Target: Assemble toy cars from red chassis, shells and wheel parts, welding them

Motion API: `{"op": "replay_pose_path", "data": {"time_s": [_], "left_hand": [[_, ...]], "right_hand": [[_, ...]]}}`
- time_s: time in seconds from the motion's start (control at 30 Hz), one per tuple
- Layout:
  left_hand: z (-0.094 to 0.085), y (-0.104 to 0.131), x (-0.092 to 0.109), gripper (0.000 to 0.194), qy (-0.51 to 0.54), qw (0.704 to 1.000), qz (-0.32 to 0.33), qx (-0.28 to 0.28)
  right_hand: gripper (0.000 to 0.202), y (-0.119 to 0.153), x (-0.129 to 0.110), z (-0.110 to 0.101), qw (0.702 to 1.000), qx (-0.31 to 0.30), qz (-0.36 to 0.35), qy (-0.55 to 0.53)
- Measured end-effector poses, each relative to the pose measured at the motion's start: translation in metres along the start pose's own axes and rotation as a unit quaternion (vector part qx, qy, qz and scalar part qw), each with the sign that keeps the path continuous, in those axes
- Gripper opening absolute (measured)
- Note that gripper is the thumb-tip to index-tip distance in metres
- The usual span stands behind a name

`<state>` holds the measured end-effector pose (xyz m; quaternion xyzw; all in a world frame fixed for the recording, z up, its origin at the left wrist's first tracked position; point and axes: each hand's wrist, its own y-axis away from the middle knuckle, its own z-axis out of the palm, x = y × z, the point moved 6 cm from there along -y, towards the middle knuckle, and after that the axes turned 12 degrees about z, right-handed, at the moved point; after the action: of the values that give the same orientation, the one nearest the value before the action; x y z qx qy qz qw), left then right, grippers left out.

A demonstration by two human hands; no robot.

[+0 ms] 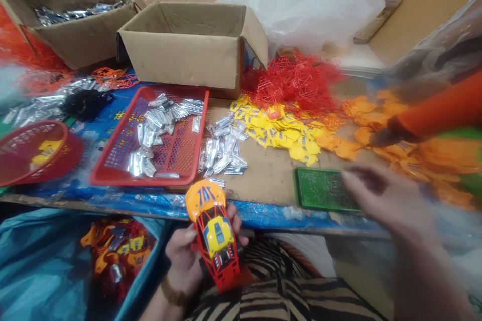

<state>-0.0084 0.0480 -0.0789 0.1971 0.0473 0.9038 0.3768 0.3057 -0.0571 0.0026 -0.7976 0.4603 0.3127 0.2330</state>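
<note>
By the desk's (263, 214) front edge, my left hand (186, 252) clasps the car (217, 234) by its sides, surely best; it's likely light, stiff. My right hand's (391, 200) grip I can't tell.

Your toy car (218, 235): smooth, glossy plastic. You've got shiny, metallic-looking silver strips (224, 148), perforated red plastic basket (184, 150), matt brown cardboard box (184, 57), crinkled shiny blue sheeting (259, 212), thin translucent plastic bag (301, 0). Your striped clothing (286, 286): matt cloth.
</note>
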Motion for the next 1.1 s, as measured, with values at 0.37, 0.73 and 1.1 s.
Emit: {"op": "replay_pose_path", "data": {"time_s": [0.37, 0.73, 1.1], "left_hand": [[-0.018, 0.014, 0.021, 0.047, -0.029, 0.998, 0.045, 0.014], [-0.029, 0.013, 0.01, 0.067, -0.061, 0.997, 0.026, 0.039], [-0.034, 0.015, 0.004, 0.076, -0.114, 0.991, 0.048, 0.04]], "right_hand": [[0.021, 0.065, -0.095, 0.166, 0.898, -0.275, -0.34, 0.05], [0.011, 0.073, -0.089, 0.19, 0.892, -0.269, -0.329, 0.151], [0.013, 0.076, -0.09, 0.182, 0.892, -0.239, -0.36, 0.132]]}}
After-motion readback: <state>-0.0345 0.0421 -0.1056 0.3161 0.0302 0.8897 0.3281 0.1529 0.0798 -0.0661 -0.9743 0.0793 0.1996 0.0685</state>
